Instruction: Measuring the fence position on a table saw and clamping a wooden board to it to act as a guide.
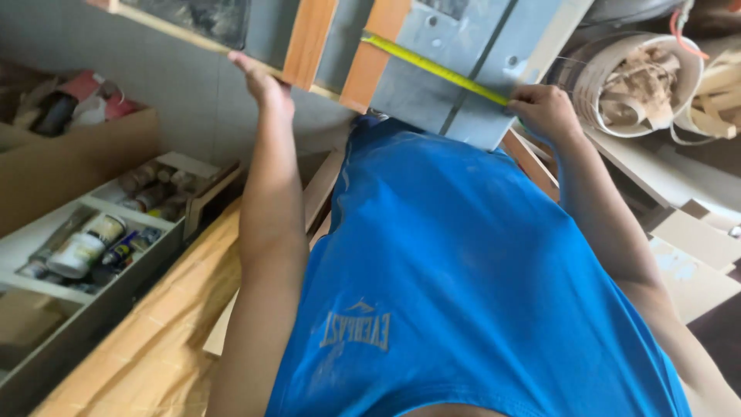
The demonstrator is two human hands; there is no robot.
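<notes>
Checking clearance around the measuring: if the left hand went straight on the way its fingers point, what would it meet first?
The left hand already touches the pale wooden strip; just beyond is the dark panel behind it, though depth is unclear.

A woodworking workshop, cluttered; a drum [627,83] brims with pale wood shavings and offcuts; board scraps [695,255] lie stacked on the floor; an open tray [116,266] with compartments holds paint tins and small bottles; a grey panel [432,85] with wooden battens [309,38] fills the top, a yellow tape measure [432,68] stretched across it.
</notes>
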